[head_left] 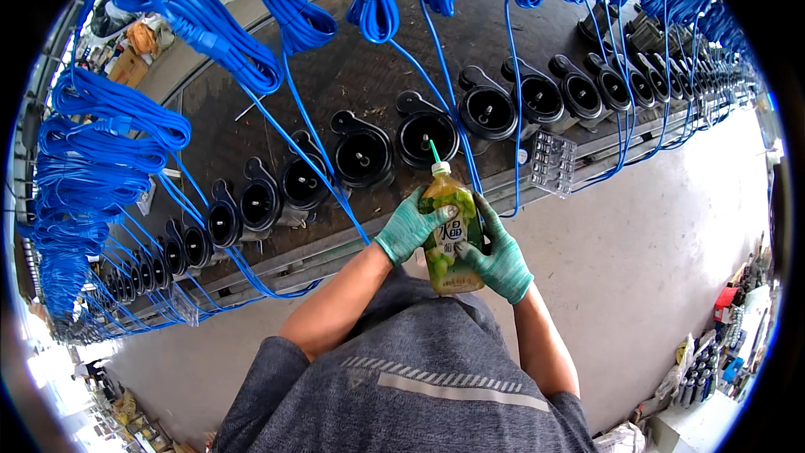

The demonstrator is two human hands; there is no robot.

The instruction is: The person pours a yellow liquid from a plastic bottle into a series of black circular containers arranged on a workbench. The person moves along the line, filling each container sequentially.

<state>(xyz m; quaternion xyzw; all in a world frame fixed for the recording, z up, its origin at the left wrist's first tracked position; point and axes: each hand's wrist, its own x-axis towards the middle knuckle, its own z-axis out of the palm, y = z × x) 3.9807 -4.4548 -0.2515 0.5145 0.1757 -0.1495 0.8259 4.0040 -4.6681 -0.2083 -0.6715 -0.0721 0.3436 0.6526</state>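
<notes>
Between my two green-gloved hands is a plastic bottle (444, 264) with a green and yellow label. Its neck is white, and a thin green nozzle tip points up from it toward the row of black parts. My left hand (411, 226) wraps the bottle's left side, thumb across the label. On the other side my right hand (501, 258) grips it, thumb on the lower label. Just beyond the nozzle lies a round black housing (427, 139) with a small metal shaft at its centre.
Similar black housings (363, 155) run along the dark workbench (377, 75) in a curved row. Blue cable bundles (201, 21) hang above, their cords dropping to the housings. A clear compartment tray (553, 164) sits at the bench edge. Grey floor (620, 226) lies to the right.
</notes>
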